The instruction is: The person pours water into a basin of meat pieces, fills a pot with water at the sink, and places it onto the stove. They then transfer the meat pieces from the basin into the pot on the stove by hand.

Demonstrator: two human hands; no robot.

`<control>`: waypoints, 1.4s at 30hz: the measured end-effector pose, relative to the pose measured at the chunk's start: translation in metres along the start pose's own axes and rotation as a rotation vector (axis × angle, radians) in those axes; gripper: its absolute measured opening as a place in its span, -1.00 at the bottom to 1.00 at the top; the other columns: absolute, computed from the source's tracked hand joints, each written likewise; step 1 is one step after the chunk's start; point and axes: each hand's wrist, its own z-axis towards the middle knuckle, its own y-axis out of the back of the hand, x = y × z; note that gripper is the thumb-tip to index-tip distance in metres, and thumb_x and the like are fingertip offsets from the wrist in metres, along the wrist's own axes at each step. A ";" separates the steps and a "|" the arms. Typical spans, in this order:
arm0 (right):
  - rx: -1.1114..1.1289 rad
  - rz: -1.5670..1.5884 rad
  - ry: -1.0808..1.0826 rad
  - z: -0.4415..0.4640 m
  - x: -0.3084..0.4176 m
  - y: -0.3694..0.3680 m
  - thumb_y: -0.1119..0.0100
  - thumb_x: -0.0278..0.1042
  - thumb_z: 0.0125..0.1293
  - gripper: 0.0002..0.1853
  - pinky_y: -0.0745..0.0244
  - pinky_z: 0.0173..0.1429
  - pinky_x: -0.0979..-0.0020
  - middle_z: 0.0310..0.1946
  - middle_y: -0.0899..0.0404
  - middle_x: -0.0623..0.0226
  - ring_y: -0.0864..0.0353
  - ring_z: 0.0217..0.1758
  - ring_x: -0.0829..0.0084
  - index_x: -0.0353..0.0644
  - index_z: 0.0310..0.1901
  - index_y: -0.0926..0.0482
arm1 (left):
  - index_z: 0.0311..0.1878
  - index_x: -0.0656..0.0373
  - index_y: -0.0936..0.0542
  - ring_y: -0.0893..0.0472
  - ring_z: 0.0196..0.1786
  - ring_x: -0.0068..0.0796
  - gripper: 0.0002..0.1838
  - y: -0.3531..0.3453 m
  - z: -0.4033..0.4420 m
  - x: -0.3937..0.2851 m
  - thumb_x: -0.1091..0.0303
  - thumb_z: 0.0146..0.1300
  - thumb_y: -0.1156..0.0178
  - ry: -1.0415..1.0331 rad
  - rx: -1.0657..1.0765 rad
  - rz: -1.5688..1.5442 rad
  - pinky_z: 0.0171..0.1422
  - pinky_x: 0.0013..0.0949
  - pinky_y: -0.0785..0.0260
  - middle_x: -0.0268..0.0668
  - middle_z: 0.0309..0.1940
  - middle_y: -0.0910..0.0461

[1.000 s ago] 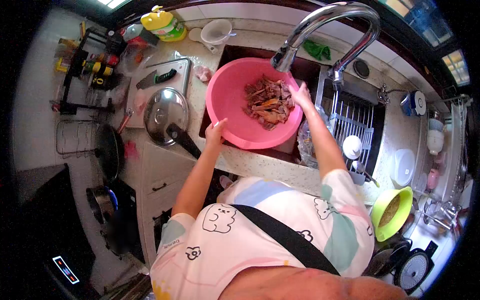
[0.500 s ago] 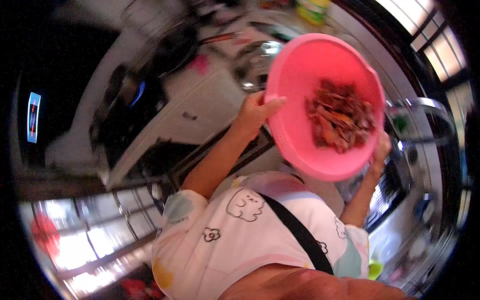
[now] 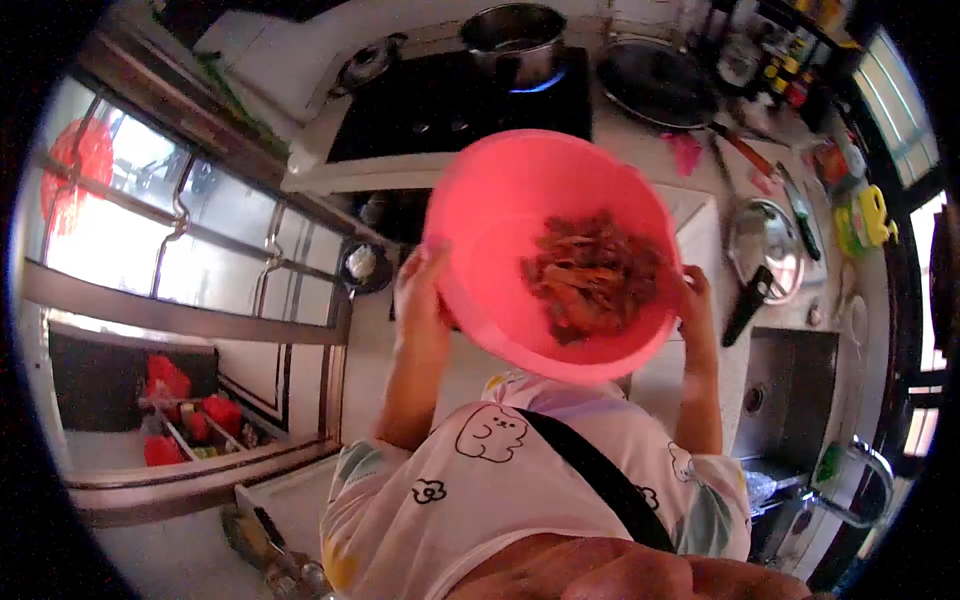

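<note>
A pink plastic basin (image 3: 490,190) is held tilted in front of my chest. Reddish-brown pieces that look like strips of meat (image 3: 595,280) lie heaped in its lower right part. My left hand (image 3: 423,285) grips the rim at the left, slightly blurred. On the opposite side my right hand (image 3: 694,298) is closed on the rim, its fingers partly hidden behind the wall.
Ahead, a metal pot (image 3: 513,45) sits over a blue flame on the black stove (image 3: 400,115). A black frying pan (image 3: 655,85) is to its right. Farther right are a glass lid (image 3: 768,245), a knife (image 3: 797,215), a yellow bottle (image 3: 868,220) and a sink (image 3: 790,380).
The view has swung from the sink side round to the stove. Both hands still hold the basin, which now sits lower and further left in view.
</note>
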 end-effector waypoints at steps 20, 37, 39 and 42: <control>0.404 -0.443 0.136 0.198 0.029 -0.289 -0.13 -0.28 0.21 -0.62 -0.52 -0.27 0.34 -0.26 -0.58 0.14 -0.60 -0.28 0.30 -0.26 0.01 -0.36 | -0.02 0.30 -0.45 -0.54 -0.08 -0.38 -0.71 0.077 0.162 -0.096 0.40 0.21 -0.10 -0.509 -0.172 -0.150 0.00 -0.35 -0.40 -0.21 -0.12 -0.52; 0.119 -1.752 0.782 0.221 0.078 -0.378 -0.05 -0.32 0.14 -0.79 -0.47 -0.14 0.20 -0.22 -0.45 0.11 -0.47 -0.11 0.11 -0.17 -0.20 -0.52 | 0.00 0.25 -0.47 -0.53 -0.09 -0.49 -0.70 0.085 0.196 -0.099 0.33 0.24 -0.08 -0.405 -0.248 -0.020 -0.03 -0.42 -0.39 -0.28 -0.10 -0.53; 0.196 -1.564 0.721 0.221 0.067 -0.375 -0.09 -0.34 0.11 -0.78 -0.48 -0.13 0.22 -0.23 -0.48 0.10 -0.50 -0.15 0.10 -0.17 -0.19 -0.50 | 0.00 0.25 -0.48 -0.52 -0.10 -0.50 -0.71 0.084 0.198 -0.103 0.34 0.24 -0.09 -0.381 -0.220 0.016 -0.04 -0.42 -0.39 -0.28 -0.10 -0.53; 0.327 -1.199 0.616 0.217 0.090 -0.373 -0.18 -0.39 0.08 -0.73 -0.48 -0.11 0.28 -0.26 -0.52 0.13 -0.55 -0.21 0.16 -0.17 -0.15 -0.45 | -0.01 0.24 -0.48 -0.53 -0.11 -0.51 -0.72 0.080 0.206 -0.100 0.37 0.23 -0.09 -0.392 -0.207 -0.195 -0.05 -0.42 -0.39 -0.27 -0.11 -0.54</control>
